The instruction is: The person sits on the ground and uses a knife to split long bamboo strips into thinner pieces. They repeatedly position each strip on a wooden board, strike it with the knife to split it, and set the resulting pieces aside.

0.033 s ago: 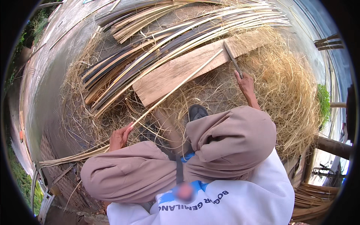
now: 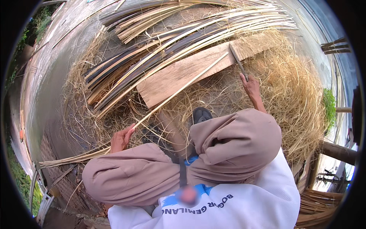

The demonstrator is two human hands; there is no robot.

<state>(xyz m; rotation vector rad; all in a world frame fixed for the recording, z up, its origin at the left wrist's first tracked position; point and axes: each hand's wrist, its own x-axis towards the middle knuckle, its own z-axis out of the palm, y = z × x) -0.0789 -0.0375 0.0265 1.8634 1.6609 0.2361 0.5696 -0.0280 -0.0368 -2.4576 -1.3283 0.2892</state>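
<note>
In the head view, your left hand at eight o'clock pinches a pale strip, which slants toward one o'clock across the board; your right hand, at two o'clock, grips a knife.

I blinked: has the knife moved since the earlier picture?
No, no visible shift either way: against the wooden board, the knife in the right hand crosses the same spot.

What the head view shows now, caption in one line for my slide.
Left hand holding a bamboo-like strip, right hand gripping a knife, its blade over a wooden plank amid curly shavings.
</note>
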